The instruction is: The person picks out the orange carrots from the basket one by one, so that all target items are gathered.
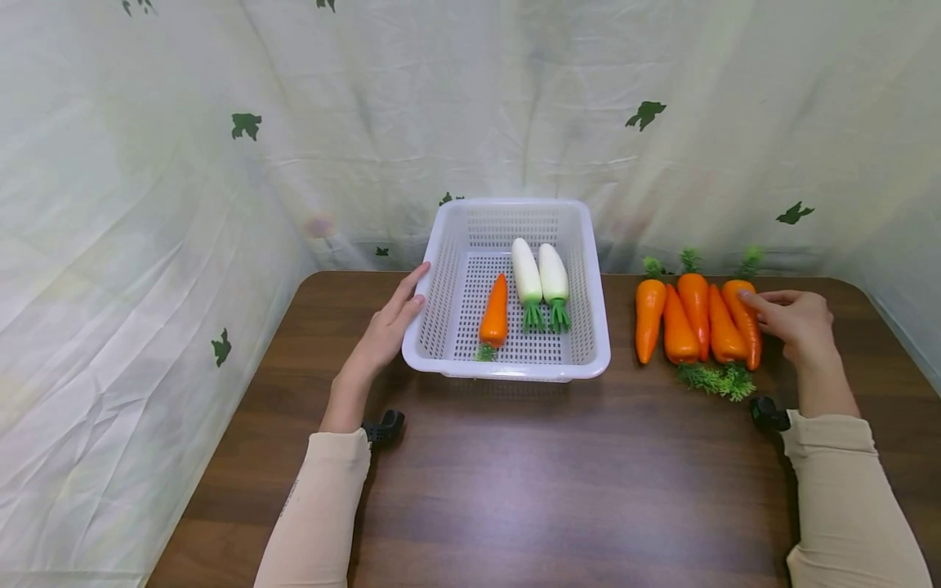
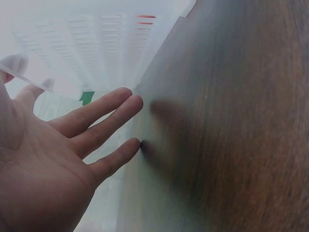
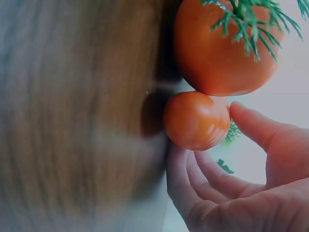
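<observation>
In the head view, the right hand pinches the rightmost orange carrot, thumb on its upper side. The right wrist view shows this carrot end-on between thumb and fingers, against a thicker carrot with green fronds. My left hand rests at the left rim of a white plastic basket, thumb and forefinger tips on the rim. Its other fingers stretch out straight beside the basket wall, as the left wrist view shows. Inside the basket lie one carrot and two white radishes with green tops.
Several more carrots lie in a row right of the basket, some with their green tops toward the near side. The brown wooden table ends at a pale curtain with green leaf shapes.
</observation>
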### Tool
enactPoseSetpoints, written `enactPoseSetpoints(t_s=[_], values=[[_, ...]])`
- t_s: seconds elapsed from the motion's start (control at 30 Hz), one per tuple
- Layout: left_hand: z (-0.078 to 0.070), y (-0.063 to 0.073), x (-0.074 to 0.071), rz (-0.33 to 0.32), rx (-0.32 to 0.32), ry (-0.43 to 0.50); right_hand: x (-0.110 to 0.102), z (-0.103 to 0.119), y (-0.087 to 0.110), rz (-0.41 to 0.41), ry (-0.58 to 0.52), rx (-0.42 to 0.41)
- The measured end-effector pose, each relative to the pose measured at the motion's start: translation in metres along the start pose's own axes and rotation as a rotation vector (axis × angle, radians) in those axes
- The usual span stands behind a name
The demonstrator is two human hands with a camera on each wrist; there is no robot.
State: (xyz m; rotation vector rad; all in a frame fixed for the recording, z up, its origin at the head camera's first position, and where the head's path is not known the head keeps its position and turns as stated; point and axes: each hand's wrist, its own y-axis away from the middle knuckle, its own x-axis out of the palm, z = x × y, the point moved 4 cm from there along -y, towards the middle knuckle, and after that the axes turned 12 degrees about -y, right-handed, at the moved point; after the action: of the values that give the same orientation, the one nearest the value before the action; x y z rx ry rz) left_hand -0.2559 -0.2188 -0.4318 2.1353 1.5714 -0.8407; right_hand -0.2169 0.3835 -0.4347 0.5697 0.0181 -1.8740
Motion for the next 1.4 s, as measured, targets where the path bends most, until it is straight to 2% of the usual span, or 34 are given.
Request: enactPoseSetpoints(t_s=[0.27, 0.5, 0.73, 0.97, 1.4], values=[[0.0019, -0.0004, 0.0003, 0.009, 0.000, 0.002, -0.0020, 0.0025, 0.0024, 0.002, 0.010, 0.007], [-0.0006, 0.0001, -0.0006, 0.012, -0.002, 0.002, -0.0063, 0.0023, 0.0041, 0.006, -0.039, 0.002], [0.0006, -0.0011, -0.0005, 0.009, -0.002, 0.003, -0.0093, -0.0002, 0.0054, -0.009, 0.021, 0.027], [0.0010, 0.0000, 0.0001, 0.006, -0.009, -0.009, -0.0020, -0.0004, 0.0032, -0.008, -0.018, 0.013], [0.0011, 0.0003, 0.0000, 0.012, -0.006, -0.002, -0.0066, 0.0000, 0.0050, -0.027, 0.029, 0.051]])
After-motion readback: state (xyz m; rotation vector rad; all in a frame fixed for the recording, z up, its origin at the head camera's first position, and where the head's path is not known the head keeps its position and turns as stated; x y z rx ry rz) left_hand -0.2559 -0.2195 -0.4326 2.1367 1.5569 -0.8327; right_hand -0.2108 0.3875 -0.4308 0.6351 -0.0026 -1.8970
